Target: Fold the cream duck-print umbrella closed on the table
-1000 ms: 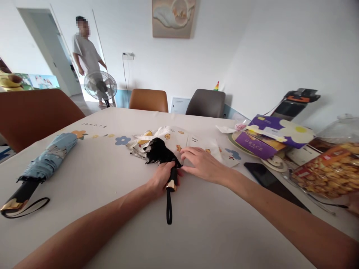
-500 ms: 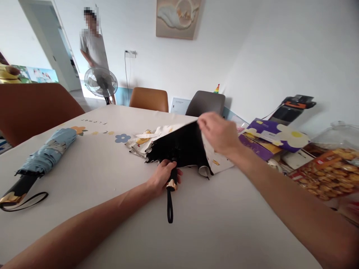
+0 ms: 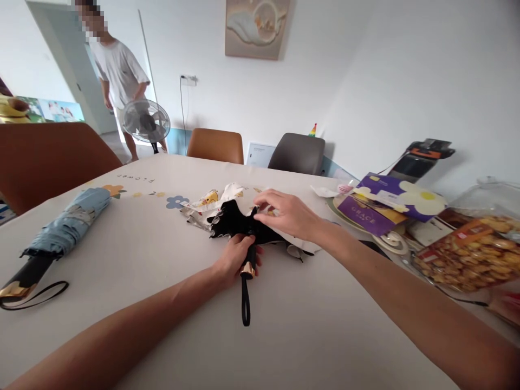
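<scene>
A loosely folded umbrella (image 3: 238,215) lies on the table, its black lining facing me and its white printed outer cloth spread behind. My left hand (image 3: 236,257) is wrapped round its black handle, just above the gold-coloured end. A black wrist strap (image 3: 246,303) hangs from that end onto the tabletop. Over the canopy, my right hand (image 3: 286,214) has thumb and fingertips pinched at a fold of the cloth. Part of the canopy is hidden behind this hand. To the left rests a furled light blue umbrella (image 3: 75,219) with a black and gold handle.
The white tablecloth (image 3: 170,325) has printed flowers. Purple boxes (image 3: 365,211) and a cookie package (image 3: 467,252) crowd the right side. Chairs, including a brown one (image 3: 215,145), stand round the table. A fan (image 3: 147,120) and a person (image 3: 122,73) are beyond its far left corner.
My right hand has moved left and down, bringing the raised canopy panel lower and folding it inward. My left hand stays on the handle. The person behind has stepped nearer and leftward.
</scene>
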Motion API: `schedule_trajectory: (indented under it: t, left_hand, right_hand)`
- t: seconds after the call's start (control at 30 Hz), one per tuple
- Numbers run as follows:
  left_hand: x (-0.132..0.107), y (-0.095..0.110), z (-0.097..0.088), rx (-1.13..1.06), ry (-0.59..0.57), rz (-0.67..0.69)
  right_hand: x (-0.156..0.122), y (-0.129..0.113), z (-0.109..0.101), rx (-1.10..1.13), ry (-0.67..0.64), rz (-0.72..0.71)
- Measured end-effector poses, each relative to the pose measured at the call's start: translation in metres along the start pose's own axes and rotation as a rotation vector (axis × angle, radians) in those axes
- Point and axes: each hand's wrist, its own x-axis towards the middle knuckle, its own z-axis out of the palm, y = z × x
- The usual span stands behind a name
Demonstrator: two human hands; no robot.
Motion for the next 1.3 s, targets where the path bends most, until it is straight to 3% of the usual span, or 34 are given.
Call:
schedule_trajectory:
  t: [0.07, 0.2, 0.3, 0.53, 0.7, 0.77, 0.87, 0.97, 1.1, 1.3]
  left_hand:
    - [-0.001, 0.001, 0.0, 0.021, -0.009, -0.014]
    - [0.0, 0.001, -0.002, 0.084, -0.038, -0.054]
    - [0.002, 0.0, -0.003, 0.054, -0.035, -0.047]
    - [-0.003, 0.004, 0.001, 0.055, -0.044, -0.068]
    - [-0.009, 0.004, 0.005, 0.021, -0.082, -0.012]
    - [-0.01, 0.003, 0.006, 0.009, -0.097, -0.028]
    - [-0.01, 0.001, 0.008, -0.04, -0.11, -0.098]
    - [-0.009, -0.001, 0.013, -0.069, -0.088, -0.136]
    - [-0.005, -0.004, 0.019, -0.107, -0.103, -0.168]
    - [0.0, 0.0, 0.02, -0.135, -0.096, -0.198]
  right_hand:
    - [-0.002, 0.002, -0.004, 0.119, -0.042, 0.061]
    - [-0.011, 0.013, -0.003, 0.189, 0.174, 0.314]
    - [-0.023, 0.025, 0.009, 0.13, 0.209, 0.37]
    - [-0.052, 0.015, 0.043, -0.117, 0.1, 0.243]
    - [-0.06, 0.01, 0.054, -0.293, 0.111, 0.258]
    - [-0.061, 0.014, 0.048, -0.366, 0.15, 0.203]
    - [-0.063, 0.019, 0.035, -0.449, 0.341, 0.106]
    - [-0.063, 0.02, 0.03, -0.4, 0.431, -0.011]
    - [-0.063, 0.014, 0.045, -0.227, 0.242, -0.226]
    - [-0.066, 0.018, 0.057, -0.098, 0.265, -0.111]
